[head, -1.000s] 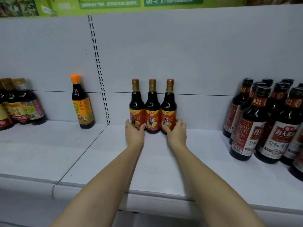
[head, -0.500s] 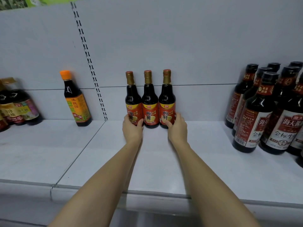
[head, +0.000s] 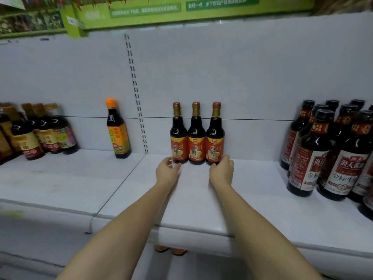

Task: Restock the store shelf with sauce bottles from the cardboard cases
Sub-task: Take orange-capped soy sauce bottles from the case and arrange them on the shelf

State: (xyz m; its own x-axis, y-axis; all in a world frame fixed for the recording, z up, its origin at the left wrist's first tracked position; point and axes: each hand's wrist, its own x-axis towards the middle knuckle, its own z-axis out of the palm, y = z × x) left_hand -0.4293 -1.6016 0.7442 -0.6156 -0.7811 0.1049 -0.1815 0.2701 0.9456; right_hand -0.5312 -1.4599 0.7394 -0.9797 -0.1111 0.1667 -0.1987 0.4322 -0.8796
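Note:
Three dark sauce bottles with gold caps and red-orange labels stand side by side against the back wall of the white shelf [head: 201,209]: left bottle [head: 178,138], middle bottle [head: 196,138], right bottle [head: 215,138]. My left hand [head: 167,171] hovers just in front of the left bottle's base, blurred, with its fingers loose. My right hand [head: 222,170] has its fingertips against the base of the right bottle. Neither hand holds anything. No cardboard case is in view.
An orange-capped bottle [head: 118,132] stands alone left of the slotted upright [head: 137,98]. A cluster of gold-capped bottles [head: 40,134] fills the far left. Several larger black-capped bottles [head: 331,150] crowd the right. Two red caps [head: 170,249] peek out below the shelf edge.
Both hands have drawn slightly back from the outer bottles' bases; the left one has come off its bottle. The three bottles stay in place. The camera has tilted up.

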